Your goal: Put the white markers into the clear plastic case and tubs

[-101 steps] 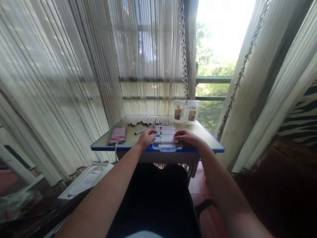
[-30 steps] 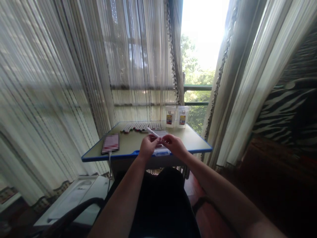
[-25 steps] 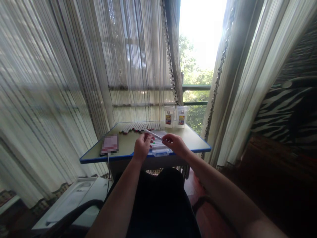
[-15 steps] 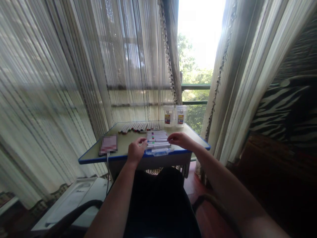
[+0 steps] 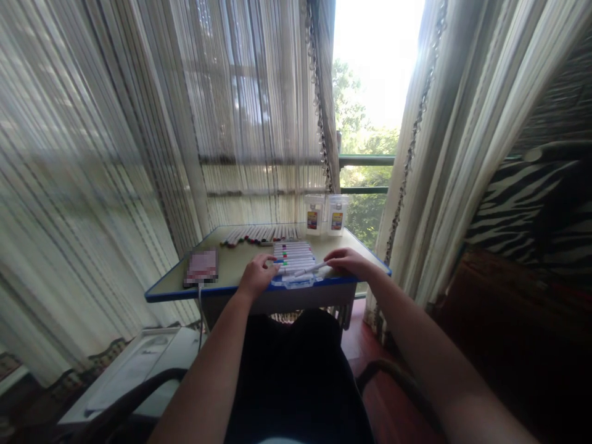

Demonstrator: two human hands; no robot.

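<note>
My right hand now pinches a pen, newly askew near the desk's front edge; row uneven. Left hand: can't tell grip.

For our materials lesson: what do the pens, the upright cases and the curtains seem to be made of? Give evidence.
Pens: probably plastic; the white barrels look smooth and even, gloss unclear.
Cases: likely clear plastic, slightly cloudy, as light passes through their walls.
Curtains: thin, striped fabric, shown by soft folds and daylight coming through; fibre unclear.
</note>
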